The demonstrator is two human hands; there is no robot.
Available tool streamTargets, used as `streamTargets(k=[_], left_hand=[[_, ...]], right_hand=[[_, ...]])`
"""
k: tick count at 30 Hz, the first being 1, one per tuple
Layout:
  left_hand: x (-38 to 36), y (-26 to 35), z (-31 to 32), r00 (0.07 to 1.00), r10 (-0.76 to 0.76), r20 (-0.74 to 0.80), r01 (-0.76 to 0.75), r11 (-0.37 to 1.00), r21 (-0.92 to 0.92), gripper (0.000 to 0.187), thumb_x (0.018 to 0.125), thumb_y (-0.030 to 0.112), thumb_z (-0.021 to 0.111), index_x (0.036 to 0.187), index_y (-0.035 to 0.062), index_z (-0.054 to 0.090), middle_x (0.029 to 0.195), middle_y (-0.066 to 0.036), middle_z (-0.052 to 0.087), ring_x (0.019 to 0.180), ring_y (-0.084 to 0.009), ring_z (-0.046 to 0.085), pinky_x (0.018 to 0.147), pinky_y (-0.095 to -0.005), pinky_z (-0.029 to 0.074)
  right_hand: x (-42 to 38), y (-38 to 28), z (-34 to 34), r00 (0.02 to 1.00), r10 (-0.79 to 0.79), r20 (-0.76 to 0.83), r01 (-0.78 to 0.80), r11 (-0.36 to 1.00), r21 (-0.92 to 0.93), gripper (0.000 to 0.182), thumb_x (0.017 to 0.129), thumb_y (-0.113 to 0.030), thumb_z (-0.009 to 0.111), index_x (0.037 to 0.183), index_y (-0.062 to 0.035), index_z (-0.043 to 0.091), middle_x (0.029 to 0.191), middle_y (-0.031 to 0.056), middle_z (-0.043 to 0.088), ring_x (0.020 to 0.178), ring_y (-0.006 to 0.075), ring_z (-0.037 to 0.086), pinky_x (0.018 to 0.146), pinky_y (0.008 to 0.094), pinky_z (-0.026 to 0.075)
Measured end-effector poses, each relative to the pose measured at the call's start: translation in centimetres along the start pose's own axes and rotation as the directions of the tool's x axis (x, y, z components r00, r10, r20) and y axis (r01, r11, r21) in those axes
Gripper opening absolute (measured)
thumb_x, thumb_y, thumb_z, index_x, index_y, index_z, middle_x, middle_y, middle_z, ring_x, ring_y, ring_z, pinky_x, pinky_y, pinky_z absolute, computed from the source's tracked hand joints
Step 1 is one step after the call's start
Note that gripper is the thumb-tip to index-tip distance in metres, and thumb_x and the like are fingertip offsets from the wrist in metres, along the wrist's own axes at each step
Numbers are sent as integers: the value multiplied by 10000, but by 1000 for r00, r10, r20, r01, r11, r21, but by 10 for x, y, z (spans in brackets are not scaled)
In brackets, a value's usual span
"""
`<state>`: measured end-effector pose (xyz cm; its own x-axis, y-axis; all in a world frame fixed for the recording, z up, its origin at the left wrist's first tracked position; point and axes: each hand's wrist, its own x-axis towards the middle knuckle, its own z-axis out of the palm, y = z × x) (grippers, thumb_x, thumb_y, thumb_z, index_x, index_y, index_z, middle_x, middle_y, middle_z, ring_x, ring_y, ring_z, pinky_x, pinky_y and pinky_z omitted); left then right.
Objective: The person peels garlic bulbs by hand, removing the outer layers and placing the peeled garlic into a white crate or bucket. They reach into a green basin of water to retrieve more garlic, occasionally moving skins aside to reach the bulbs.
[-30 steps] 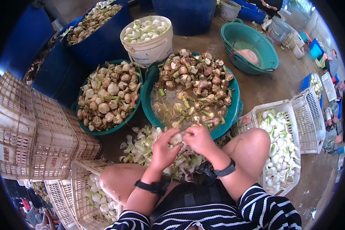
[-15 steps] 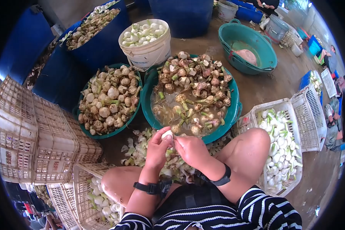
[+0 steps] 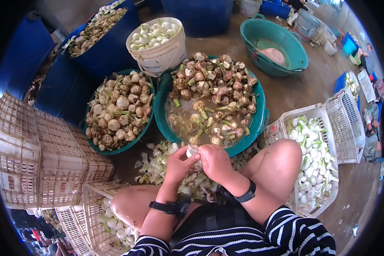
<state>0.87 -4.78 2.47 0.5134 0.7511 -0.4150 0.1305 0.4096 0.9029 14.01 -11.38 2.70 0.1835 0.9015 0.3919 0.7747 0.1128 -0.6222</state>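
A white garlic bulb is held between the thumb and fingers of my left hand. My right hand is closed against the bulb's right side, its fingertips mostly hidden behind the knuckles. Just beyond both hands stands a green tub of murky water with unpeeled garlic heaped at its far side. Beneath the hands, a pile of garlic peelings covers the floor between my knees.
Another tub of garlic sits left, behind it a white bucket of peeled bulbs. A crate of peeled garlic flanks my right knee. Stacked crates rise at left. A green basin holds a pink bowl.
My right hand has turned over, its back and knuckles now facing up beside the bulb. The left hand keeps its hold. The view has shifted slightly.
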Motion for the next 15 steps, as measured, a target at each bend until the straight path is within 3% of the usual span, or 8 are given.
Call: streamTargets(k=[2,4,7,9,10,11,13,15], left_hand=[[2,-2,0,997,76,7,-76,997,-29,359,746,-1,656,1092,-21,565,986,-62,603,844,-101,566,742,-220,461],[2,-3,1,988,153,13,-152,986,-62,376,720,-36,668,1083,-18,571,957,-49,610,817,-87,567,724,-199,459],[-1,-3,3,978,190,90,-197,977,86,325,755,-23,621,1076,-17,573,967,-50,607,847,-100,568,751,-216,460],[-2,-7,1,975,222,-8,-222,975,2,273,782,-7,570,1055,-25,578,956,-58,610,855,-115,573,754,-239,470],[-1,-3,-6,988,123,-92,-133,985,-111,243,803,19,501,1032,-19,573,952,-84,613,820,-135,581,716,-258,486],[-2,2,-13,975,175,-136,-206,940,-270,255,798,14,451,1026,-8,562,956,-107,614,769,-148,583,664,-259,491],[2,8,-35,960,172,-223,-261,838,-479,287,785,-13,406,1040,-4,538,967,-111,611,727,-149,577,622,-253,488],[2,8,-37,968,197,-154,-247,846,-473,350,803,11,443,1149,-32,483,1049,-137,594,829,-175,594,714,-263,493]], right_hand=[[-3,11,10,946,290,146,-319,917,239,184,894,-133,434,851,6,546,707,49,553,675,123,524,616,318,426],[-2,22,19,656,542,525,-732,287,618,191,906,-155,429,869,-7,543,703,28,540,647,141,539,604,299,438],[-3,43,18,556,519,649,-709,-112,697,242,911,-167,402,830,21,530,701,39,546,586,117,513,520,289,433],[-10,59,17,528,566,633,-728,-82,681,224,886,-141,421,795,20,547,742,101,591,626,199,577,547,330,458],[-16,70,17,757,436,488,-639,648,413,205,862,-139,447,796,21,558,768,127,598,668,248,591,568,356,465],[-21,79,18,864,158,479,-134,987,-84,190,839,-137,473,797,21,568,794,152,605,709,297,605,588,382,473],[-19,49,-14,674,298,676,-317,943,-100,282,821,-235,528,900,31,580,931,198,594,885,336,578,750,381,473],[-35,60,16,993,-14,114,9,999,51,406,876,-363,473,977,23,548,939,168,605,895,283,589,770,341,471]])
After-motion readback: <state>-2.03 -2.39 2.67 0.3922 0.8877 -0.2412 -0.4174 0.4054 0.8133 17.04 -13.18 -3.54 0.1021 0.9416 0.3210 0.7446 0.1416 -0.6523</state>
